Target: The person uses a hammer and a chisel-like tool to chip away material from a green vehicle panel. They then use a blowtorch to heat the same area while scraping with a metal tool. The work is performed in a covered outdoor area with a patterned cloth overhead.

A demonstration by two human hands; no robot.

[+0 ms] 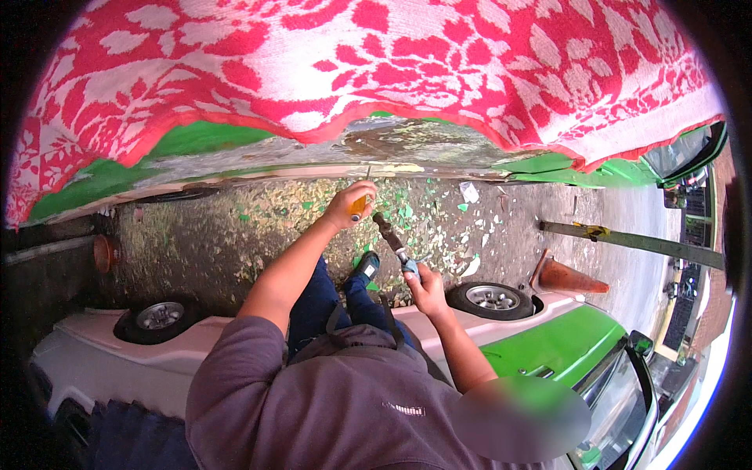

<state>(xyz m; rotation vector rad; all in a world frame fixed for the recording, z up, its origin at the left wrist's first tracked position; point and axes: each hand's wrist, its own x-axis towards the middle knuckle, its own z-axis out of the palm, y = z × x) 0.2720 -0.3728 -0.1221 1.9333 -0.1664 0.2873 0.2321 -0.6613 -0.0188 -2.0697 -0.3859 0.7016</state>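
- Left hand [347, 202]: we see its fingers clamped on an orange tool [358, 208], its tip at the car side [411, 145]; loose grip could make it slip.
- Hammer [390, 235]: its head is near our left hand, so a crooked swing could hurt our knuckles.
- Right hand [428, 291]: fingers clamped on the hammer handle.

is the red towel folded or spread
Spread: the towel drapes broadly over the green panel, its long wavy edge showing.
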